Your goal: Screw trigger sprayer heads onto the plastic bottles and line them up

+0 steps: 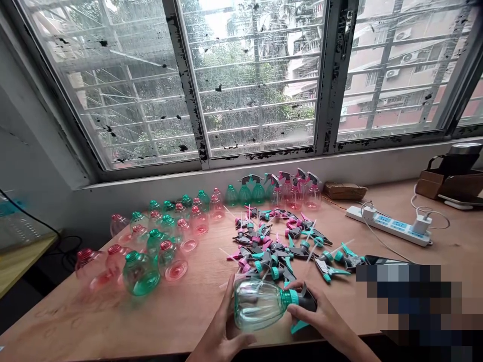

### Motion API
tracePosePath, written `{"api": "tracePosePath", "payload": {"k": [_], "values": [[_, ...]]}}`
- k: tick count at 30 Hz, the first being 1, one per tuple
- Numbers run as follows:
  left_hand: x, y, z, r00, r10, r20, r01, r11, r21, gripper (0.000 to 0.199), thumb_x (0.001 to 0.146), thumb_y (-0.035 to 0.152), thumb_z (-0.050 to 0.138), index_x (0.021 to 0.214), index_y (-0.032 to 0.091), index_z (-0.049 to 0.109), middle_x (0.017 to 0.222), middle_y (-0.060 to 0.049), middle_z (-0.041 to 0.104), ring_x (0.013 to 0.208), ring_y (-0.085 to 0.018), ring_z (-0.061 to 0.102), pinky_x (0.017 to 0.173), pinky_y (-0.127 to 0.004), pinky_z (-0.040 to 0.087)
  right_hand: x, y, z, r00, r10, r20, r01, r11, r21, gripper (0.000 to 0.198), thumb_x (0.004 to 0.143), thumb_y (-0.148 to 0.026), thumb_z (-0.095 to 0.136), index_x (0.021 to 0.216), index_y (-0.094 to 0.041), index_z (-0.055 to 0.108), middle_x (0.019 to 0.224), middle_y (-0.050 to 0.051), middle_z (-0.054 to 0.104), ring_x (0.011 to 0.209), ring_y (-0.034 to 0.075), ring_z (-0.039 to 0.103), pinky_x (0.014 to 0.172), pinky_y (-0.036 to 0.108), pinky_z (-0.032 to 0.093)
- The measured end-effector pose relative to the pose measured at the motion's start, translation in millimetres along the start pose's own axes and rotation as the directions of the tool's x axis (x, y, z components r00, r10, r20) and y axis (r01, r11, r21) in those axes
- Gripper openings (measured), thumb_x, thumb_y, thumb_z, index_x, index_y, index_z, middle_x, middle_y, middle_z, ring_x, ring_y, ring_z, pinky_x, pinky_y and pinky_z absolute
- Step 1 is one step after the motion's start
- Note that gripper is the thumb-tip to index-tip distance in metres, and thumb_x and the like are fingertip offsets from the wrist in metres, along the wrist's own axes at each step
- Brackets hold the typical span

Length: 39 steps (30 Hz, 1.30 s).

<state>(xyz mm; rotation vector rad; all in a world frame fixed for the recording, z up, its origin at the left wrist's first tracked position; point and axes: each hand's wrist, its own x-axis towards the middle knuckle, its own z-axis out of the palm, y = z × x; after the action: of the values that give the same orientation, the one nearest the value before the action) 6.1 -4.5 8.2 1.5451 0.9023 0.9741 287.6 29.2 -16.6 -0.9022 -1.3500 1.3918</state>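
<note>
A clear green spray bottle (260, 305) lies on its side in the air above the table's front edge, its base toward the left. My left hand (223, 327) is closed around the base end, thumb below and fingers behind. At the neck, my right hand (325, 312) grips the grey and teal spray head (306, 299), whose teal collar sits on the bottle's mouth. Just beyond the bottle is a loose pile of spray heads (275, 251), grey with pink or teal parts, some with thin white tubes.
Open-topped green bottles (141, 276) and pink bottles (173, 264) stand at the left of the wooden table (181, 322). Bottles with heads fitted (294, 193) line the wall. A power strip (390, 226), a brown box (345, 191) and a dark phone-like object (385, 260) are on the right.
</note>
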Motion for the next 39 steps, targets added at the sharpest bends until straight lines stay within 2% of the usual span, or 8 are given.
{"api": "tracePosePath", "payload": {"k": [5,11,15,19,25,29,34,39], "values": [[0,-7,-2,1.000,-0.006,-0.021,0.007,1.000,0.011,0.108,0.086,0.050,0.080,0.167,0.035,0.010,0.175,-0.009,0.027,0.159,-0.038,0.027,0.131,-0.051,0.022,-1,0,0,1.000,-0.011,-0.018,0.011,1.000,-0.018,0.046,0.079,-0.053,0.087,0.103,-0.018,0.070,0.070,-0.002,0.069,0.063,0.019,0.068,0.059,0.029,0.055],[2,-14,-4,0.999,0.034,-0.034,-0.031,0.997,0.071,0.093,0.097,0.048,0.067,0.166,0.041,0.005,0.175,-0.007,0.025,0.158,-0.034,0.032,0.131,-0.052,0.018,2,1,0,1.000,0.009,0.007,-0.009,0.999,0.037,0.047,0.079,-0.054,0.087,0.102,-0.017,0.068,0.068,-0.002,0.069,0.062,0.018,0.067,0.060,0.030,0.056],[1,-14,-8,1.000,-0.004,0.013,0.003,0.996,0.093,0.105,0.090,0.048,0.076,0.166,0.040,0.005,0.177,-0.006,0.021,0.163,-0.034,0.016,0.132,-0.054,0.010,0,-2,-1,1.000,0.013,0.006,-0.013,1.000,0.015,0.046,0.079,-0.052,0.088,0.103,-0.018,0.069,0.072,-0.001,0.069,0.063,0.018,0.067,0.061,0.031,0.056],[0,-15,-9,1.000,-0.017,-0.004,0.017,0.993,0.120,0.096,0.092,0.047,0.074,0.167,0.036,0.015,0.177,-0.007,0.018,0.163,-0.035,0.014,0.132,-0.054,0.012,-1,-5,-1,1.000,0.016,-0.015,-0.016,1.000,-0.012,0.046,0.077,-0.053,0.088,0.101,-0.018,0.070,0.072,-0.001,0.069,0.063,0.019,0.067,0.061,0.033,0.056],[5,-21,-7,0.997,0.052,-0.053,-0.041,0.980,0.196,0.090,0.096,0.039,0.070,0.166,0.041,0.013,0.175,-0.005,0.025,0.162,-0.033,0.019,0.132,-0.053,0.016,-1,-3,-1,0.999,0.044,-0.008,-0.044,0.999,0.014,0.045,0.078,-0.052,0.088,0.101,-0.017,0.069,0.068,-0.001,0.070,0.062,0.019,0.067,0.061,0.031,0.055],[6,-17,-6,0.998,0.022,-0.051,-0.013,0.987,0.161,0.108,0.087,0.042,0.081,0.167,0.039,0.009,0.177,-0.006,0.021,0.162,-0.036,0.016,0.132,-0.055,0.011,-2,-4,-2,0.999,0.040,0.036,-0.042,0.998,0.050,0.044,0.080,-0.049,0.088,0.103,-0.018,0.068,0.069,-0.002,0.070,0.063,0.018,0.067,0.061,0.029,0.055],[4,-5,-4,1.000,0.008,-0.014,-0.007,0.999,0.052,0.097,0.089,0.048,0.077,0.166,0.036,0.019,0.177,-0.007,0.018,0.161,-0.038,0.019,0.131,-0.052,0.022,-3,-10,-2,0.998,0.043,0.043,-0.045,0.998,0.037,0.044,0.079,-0.049,0.089,0.102,-0.017,0.068,0.070,-0.002,0.070,0.064,0.017,0.069,0.064,0.028,0.057],[3,-10,-3,0.998,0.055,0.001,-0.055,0.991,0.120,0.095,0.096,0.039,0.072,0.165,0.044,0.008,0.178,-0.006,0.013,0.156,-0.035,0.036,0.127,-0.051,0.033,-2,-5,-2,0.999,0.047,0.016,-0.048,0.998,0.043,0.049,0.078,-0.052,0.088,0.104,-0.017,0.067,0.066,-0.001,0.072,0.061,0.018,0.069,0.061,0.029,0.057]]}}
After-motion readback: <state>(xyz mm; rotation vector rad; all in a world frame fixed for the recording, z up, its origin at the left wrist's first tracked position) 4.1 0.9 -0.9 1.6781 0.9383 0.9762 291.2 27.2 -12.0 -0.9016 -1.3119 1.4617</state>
